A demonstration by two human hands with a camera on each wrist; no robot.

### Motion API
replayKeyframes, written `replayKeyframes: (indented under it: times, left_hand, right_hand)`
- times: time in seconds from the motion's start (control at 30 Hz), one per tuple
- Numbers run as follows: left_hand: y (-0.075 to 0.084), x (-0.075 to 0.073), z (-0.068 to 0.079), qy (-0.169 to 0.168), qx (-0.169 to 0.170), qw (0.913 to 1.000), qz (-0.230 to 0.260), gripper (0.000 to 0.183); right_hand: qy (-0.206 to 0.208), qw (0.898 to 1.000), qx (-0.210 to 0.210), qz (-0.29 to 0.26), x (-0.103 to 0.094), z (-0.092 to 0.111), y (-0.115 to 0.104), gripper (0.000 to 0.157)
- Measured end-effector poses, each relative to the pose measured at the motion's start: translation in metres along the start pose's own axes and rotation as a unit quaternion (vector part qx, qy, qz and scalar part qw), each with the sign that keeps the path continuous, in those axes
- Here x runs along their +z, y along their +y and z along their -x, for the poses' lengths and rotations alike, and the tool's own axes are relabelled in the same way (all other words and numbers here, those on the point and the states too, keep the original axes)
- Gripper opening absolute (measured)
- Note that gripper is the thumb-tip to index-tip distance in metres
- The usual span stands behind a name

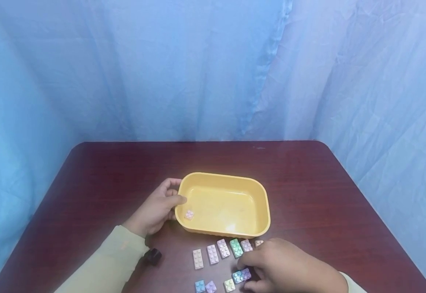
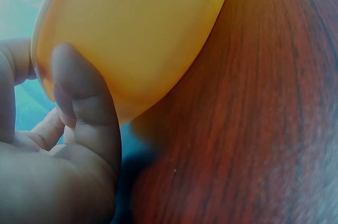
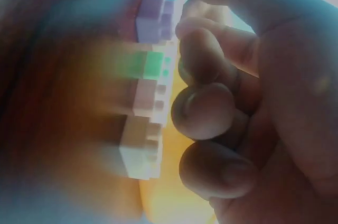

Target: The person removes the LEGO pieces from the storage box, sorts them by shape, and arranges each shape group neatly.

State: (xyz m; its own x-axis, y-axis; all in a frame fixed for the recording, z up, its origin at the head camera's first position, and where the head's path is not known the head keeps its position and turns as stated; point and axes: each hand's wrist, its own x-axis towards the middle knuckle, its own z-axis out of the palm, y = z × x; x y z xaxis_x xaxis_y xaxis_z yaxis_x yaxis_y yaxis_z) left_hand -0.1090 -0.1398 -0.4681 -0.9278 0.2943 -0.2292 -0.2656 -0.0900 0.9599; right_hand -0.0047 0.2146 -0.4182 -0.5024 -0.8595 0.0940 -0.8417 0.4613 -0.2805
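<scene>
My left hand (image 1: 158, 208) grips the left end of a yellow plastic bin (image 1: 223, 235), its thumb (image 2: 84, 92) over the rim inside and the other fingers outside. A small pink toy brick (image 1: 189, 215) lies in the bin near that thumb. Over the bricks in front of the bin is my right hand (image 1: 284, 266), fingers bent and thumb apart. Between its thumb and forefinger in the head view lies a blue-and-purple brick (image 1: 241, 276); in the right wrist view the fingertips (image 3: 203, 110) are beside the bricks, with none in their grasp.
A row below the bin includes a cream brick (image 1: 197, 259), pink bricks (image 1: 213, 254) and a green one (image 1: 236, 248). Nearer are small blue (image 1: 199, 286), lilac (image 1: 210, 287) and yellow (image 1: 229, 285) bricks. A black object (image 1: 154, 256) is by the left wrist. Blue curtains (image 1: 198, 73) surround the dark red table (image 1: 125, 171).
</scene>
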Motion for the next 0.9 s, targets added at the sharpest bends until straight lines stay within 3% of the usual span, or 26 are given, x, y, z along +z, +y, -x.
replayKeyframes:
  times: [0.17, 0.37, 0.6, 0.9]
  left_hand:
    - [0.001, 0.001, 0.0, 0.005, -0.004, 1.0, -0.002, 0.062]
    - [0.002, 0.002, 0.0, 0.004, -0.003, 1.0, 0.0, 0.063]
    - [0.001, 0.003, -0.001, 0.005, -0.007, 1.0, -0.002, 0.063]
    - [0.003, 0.005, -0.002, 0.004, -0.003, 1.0, -0.004, 0.062]
  right_hand:
    - [0.017, 1.0, 0.0, -0.007, -0.009, 0.0, -0.003, 0.022]
    - [0.049, 0.998, -0.021, 0.043, -0.025, -0.007, -0.001, 0.02]
    - [0.06, 0.993, -0.048, 0.092, -0.059, -0.023, 0.007, 0.02]
    - [0.029, 0.996, -0.028, 0.08, -0.093, -0.05, 0.019, 0.018]
